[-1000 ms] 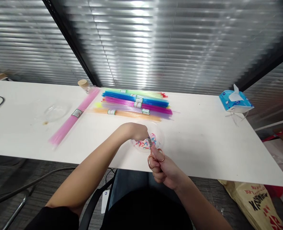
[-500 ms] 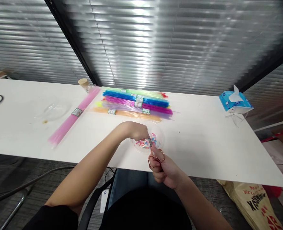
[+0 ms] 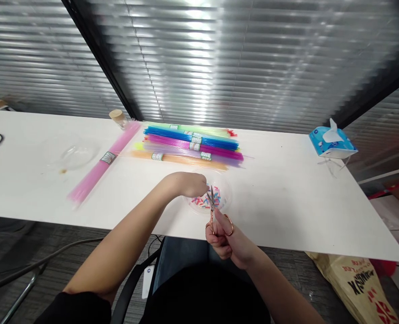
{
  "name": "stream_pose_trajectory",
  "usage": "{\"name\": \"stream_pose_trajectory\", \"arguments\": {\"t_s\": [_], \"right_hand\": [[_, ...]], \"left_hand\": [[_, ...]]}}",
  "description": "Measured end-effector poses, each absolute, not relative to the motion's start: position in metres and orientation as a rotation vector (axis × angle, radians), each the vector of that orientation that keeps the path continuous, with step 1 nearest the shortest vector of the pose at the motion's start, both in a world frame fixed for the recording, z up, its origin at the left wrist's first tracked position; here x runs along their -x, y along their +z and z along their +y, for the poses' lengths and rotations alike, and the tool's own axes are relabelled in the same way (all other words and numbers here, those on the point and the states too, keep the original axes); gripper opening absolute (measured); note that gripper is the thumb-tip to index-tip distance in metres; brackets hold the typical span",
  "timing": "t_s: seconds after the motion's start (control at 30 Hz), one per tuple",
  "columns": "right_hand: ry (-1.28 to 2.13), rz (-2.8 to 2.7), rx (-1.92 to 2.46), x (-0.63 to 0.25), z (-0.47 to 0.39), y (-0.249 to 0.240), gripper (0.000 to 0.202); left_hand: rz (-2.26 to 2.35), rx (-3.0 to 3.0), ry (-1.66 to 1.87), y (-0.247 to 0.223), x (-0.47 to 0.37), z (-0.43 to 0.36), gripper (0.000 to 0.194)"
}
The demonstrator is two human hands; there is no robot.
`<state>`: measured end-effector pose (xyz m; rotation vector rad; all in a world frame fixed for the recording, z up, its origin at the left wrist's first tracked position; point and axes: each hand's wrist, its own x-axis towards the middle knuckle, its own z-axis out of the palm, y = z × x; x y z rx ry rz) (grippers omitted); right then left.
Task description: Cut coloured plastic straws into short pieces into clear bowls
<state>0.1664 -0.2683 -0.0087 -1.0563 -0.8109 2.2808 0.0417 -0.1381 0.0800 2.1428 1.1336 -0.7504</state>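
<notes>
My right hand (image 3: 232,244) grips a pair of scissors (image 3: 212,206) by rose-gold ring handles. Their blades stand apart in a narrow V, pointing away from me. Just left of the tips, my left hand (image 3: 191,183) is closed in a pinch; whatever its fingertips hold is too small or hidden to make out. Beneath both lies a clear round plastic dish (image 3: 230,192), partly covered by the left hand. Short cut pieces (image 3: 204,201) in pink, red, blue and white are scattered inside it.
Bundles of thin straws in blue (image 3: 172,136), magenta (image 3: 175,143) and orange (image 3: 179,161) lie behind the dish. A pink bundle (image 3: 93,180) slants at left, near a cork-topped jar (image 3: 117,116) and a clear lid-like dish (image 3: 79,155). A tissue box (image 3: 332,141) stands far right.
The scissor blades have opened and drawn slightly back from the left fingers. My left hand has shifted a little to the left, still pinched.
</notes>
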Motion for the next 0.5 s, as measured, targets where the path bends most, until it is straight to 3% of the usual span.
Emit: {"name": "stream_pose_trajectory", "arguments": {"t_s": [0.5], "right_hand": [[2.255, -0.874, 1.111, -0.1685, -0.2628, -0.0084, 0.066]], "left_hand": [[0.978, -2.211, -0.799, 0.0755, -0.0416, -0.1369, 0.035]]}}
